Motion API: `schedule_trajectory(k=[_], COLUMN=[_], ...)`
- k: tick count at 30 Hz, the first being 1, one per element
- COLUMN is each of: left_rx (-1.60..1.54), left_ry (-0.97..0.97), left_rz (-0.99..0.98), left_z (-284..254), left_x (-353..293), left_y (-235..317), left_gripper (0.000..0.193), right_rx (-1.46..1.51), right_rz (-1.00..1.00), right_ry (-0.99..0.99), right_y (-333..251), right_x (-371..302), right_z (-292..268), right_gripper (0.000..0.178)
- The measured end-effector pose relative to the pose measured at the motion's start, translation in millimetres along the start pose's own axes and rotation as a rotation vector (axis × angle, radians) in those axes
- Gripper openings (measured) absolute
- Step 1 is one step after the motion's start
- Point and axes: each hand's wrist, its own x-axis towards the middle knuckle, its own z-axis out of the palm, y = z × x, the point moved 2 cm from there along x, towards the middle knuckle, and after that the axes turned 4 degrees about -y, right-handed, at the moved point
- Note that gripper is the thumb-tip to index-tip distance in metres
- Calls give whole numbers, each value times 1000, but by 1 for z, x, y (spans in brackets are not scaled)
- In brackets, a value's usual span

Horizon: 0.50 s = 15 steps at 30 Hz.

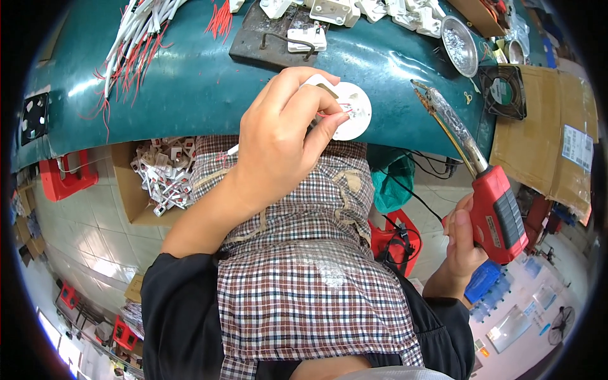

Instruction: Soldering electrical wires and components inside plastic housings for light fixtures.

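My left hand (278, 130) is at the front edge of the bench, with thumb and forefinger pinched on a thin red wire (324, 115). Under the fingertips lies a white plastic piece with a round disc (358, 104), and the wire reaches its inner face; my hand covers part of it. A short white cable end (233, 150) with fine red strands pokes out behind the wrist. My right hand (463, 244) grips a red and black soldering gun (497, 212) off to the right. Its long tip points up over the bench, apart from the white piece.
On the green bench (183, 82) are white cables with red ends (136, 44), a dark metal block (253, 47) bearing a white part (307, 39), several white housings (345, 9), a metal bowl (459, 47) and a fan (502, 92). A carton of parts (142, 206) stands below left.
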Motion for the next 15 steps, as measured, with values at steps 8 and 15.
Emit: schedule_trajectory(k=[8,15], left_rx=[0,54], left_ry=[64,87], left_rz=[39,72], left_z=[0,3], left_x=[-2,-2], left_y=[1,2], left_gripper=[18,21], right_rx=[-56,-234], right_rz=[-18,131], right_ry=[-6,-164], right_y=[17,-3], right_x=[-9,-6], right_z=[0,-5], right_gripper=[25,25])
